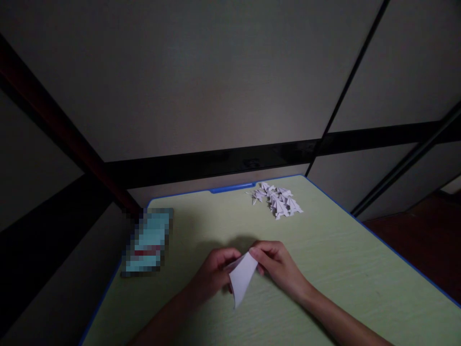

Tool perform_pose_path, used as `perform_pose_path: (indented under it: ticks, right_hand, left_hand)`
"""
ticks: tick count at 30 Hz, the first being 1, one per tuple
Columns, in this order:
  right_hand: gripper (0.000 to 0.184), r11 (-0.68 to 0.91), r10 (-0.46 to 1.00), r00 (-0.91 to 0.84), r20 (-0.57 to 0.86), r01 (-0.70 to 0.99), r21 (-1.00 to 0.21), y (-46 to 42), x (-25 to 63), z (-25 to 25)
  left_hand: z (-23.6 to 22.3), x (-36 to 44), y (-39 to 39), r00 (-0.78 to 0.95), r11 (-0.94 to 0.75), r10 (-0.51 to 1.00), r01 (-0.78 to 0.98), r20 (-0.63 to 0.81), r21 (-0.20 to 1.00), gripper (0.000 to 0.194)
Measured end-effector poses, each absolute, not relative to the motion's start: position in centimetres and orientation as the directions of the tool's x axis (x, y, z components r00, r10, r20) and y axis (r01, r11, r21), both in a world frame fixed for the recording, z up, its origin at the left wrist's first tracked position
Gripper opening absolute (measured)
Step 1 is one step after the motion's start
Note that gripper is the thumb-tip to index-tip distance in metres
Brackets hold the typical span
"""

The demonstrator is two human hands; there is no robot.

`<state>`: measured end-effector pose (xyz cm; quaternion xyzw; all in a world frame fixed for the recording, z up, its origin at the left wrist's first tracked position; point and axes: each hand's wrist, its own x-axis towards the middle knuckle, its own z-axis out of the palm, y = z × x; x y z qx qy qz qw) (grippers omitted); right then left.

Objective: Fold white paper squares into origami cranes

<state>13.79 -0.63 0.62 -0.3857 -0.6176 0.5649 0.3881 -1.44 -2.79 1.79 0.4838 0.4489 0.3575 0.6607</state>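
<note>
A partly folded white sheet of paper [244, 278] is held up between my two hands, just above the table. My left hand [216, 269] grips its left side, with some of the fingers hidden behind the sheet. At the upper right corner, my right hand [275, 259] pinches the paper between thumb and fingers. Beyond my hands lies a cluster of several small folded white paper figures [281, 202], pointed and pleated, heaped close together.
The pale green table [334, 259] has a blue edge and a blue strip [233, 188] at its far side. A pixelated teal, flat rectangular thing [149, 242] lies at the left edge. Behind the table stand grey panels [216, 81] with a black band.
</note>
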Motion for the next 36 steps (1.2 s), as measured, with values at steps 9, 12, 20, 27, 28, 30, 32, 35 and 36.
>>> perform_pose_path:
  ticks: [9, 12, 20, 27, 28, 30, 32, 35, 36]
  right_hand:
    - [0.096, 0.230, 0.861, -0.498, 0.104, 0.198, -0.953, -2.8, 13.2, 0.5]
    - [0.064, 0.160, 0.889, -0.449, 0.092, 0.117, -0.980, -2.2, 13.5, 0.6]
    - [0.023, 0.039, 0.995, -0.088, 0.046, -0.086, -0.996, 1.1, 15.3, 0.2]
    - [0.018, 0.035, 0.999, 0.011, 0.035, -0.058, -0.998, 1.7, 15.9, 1.2]
    - [0.018, 0.031, 0.999, 0.013, 0.030, -0.057, -0.998, 1.7, 15.9, 1.3]
    - [0.018, 0.020, 1.000, 0.011, 0.019, -0.069, -0.997, 1.6, 15.8, 1.3]
    - [0.019, 0.007, 1.000, -0.014, 0.008, -0.081, -0.997, 1.5, 15.6, 1.1]
    - [0.020, -0.019, 0.997, -0.083, -0.011, -0.095, -0.995, 1.0, 15.1, 0.9]
    - [0.020, -0.037, 0.993, -0.115, -0.024, -0.113, -0.993, 0.8, 14.8, 0.8]
  left_hand:
    - [1.2, -0.6, -3.0, 0.170, 0.118, 0.978, 0.022, -0.120, 0.993, 0.014]
    - [1.4, -1.1, -3.0, 0.138, 0.172, 0.976, 0.005, -0.171, 0.985, 0.017]
    - [1.5, -2.2, -2.4, 0.114, 0.287, 0.951, 0.001, -0.286, 0.958, 0.020]
    - [0.8, -2.2, -2.2, 0.275, 0.239, 0.920, 0.171, -0.279, 0.956, 0.017]
    - [0.8, -2.2, -2.3, 0.294, 0.248, 0.910, 0.177, -0.292, 0.952, 0.016]
    - [0.8, -1.9, -2.5, 0.315, 0.250, 0.902, 0.173, -0.295, 0.953, 0.015]
    - [0.9, -1.6, -2.7, 0.309, 0.210, 0.919, 0.139, -0.244, 0.968, 0.014]
    - [1.1, -1.2, -2.6, 0.214, 0.118, 0.968, 0.079, -0.133, 0.990, 0.014]
    - [1.2, -1.1, -2.6, 0.163, 0.094, 0.981, 0.073, -0.105, 0.993, 0.013]
